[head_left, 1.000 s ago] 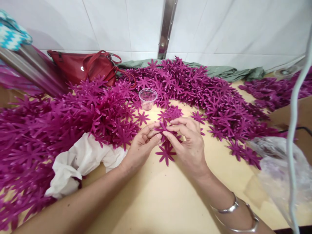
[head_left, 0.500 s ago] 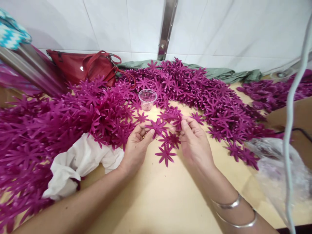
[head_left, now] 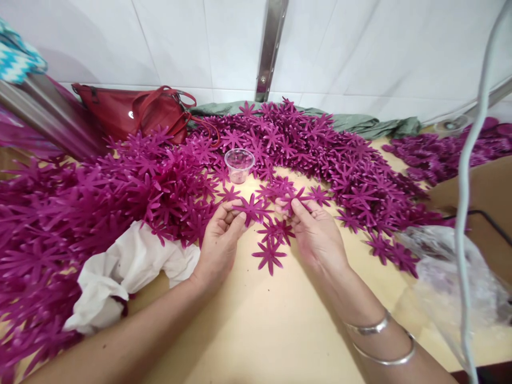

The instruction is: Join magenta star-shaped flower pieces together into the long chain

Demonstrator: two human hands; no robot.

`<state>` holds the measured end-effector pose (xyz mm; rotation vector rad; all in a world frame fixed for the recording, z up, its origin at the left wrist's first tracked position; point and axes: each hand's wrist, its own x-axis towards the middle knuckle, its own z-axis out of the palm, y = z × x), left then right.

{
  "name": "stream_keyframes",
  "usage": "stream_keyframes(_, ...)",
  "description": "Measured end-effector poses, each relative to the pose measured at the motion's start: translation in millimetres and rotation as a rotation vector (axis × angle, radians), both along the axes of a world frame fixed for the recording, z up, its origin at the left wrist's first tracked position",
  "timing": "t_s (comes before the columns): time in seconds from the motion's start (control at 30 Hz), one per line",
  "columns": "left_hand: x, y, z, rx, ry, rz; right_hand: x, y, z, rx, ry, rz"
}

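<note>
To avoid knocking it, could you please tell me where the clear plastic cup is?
In the head view, the clear plastic cup is just left of centre, beyond the left hand, beside piled magenta flower pieces.

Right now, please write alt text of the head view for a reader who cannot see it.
Someone's left hand and right hand each hold a magenta flower-shaped piece over a pale table. More such pieces lie heaped to the left and behind, near a clear cup and a red bag.

flower pieces (head_left: 252, 209) look mostly matt and kinda clothy, cup (head_left: 239, 174) is clear shiny plastic, bangles (head_left: 375, 327) are polished metal, red bag (head_left: 114, 111) seems smooth and leathery, tabletop (head_left: 268, 330) smooth with a wood look
</note>
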<state>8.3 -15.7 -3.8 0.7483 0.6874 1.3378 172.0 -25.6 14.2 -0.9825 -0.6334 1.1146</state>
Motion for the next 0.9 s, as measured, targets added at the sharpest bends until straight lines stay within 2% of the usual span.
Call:
stream_keyframes(0.17,0,0,0.4,0.004,0.001,-0.006,-1,0,4.7,-0.009,-0.014,-0.034)
stream_keyframes(0.33,-1,-1,0.8,0.008,0.001,0.003,-2,-4,9.9,-0.096,-0.04,0.014)
stream_keyframes(0.43,-1,-1,0.9,-0.004,0.0,0.017,-4,-7,10.7,-0.07,-0.081,0.016)
stream_keyframes(0.67,0,0,4.8,-0.046,-0.026,0.057,-2,-9,11.2,0.008,-0.577,0.019)
stream_keyframes(0.9,-2,-1,6.7,-0.075,-0.022,0.049,1,-13,13.1,0.052,-0.638,-0.109)
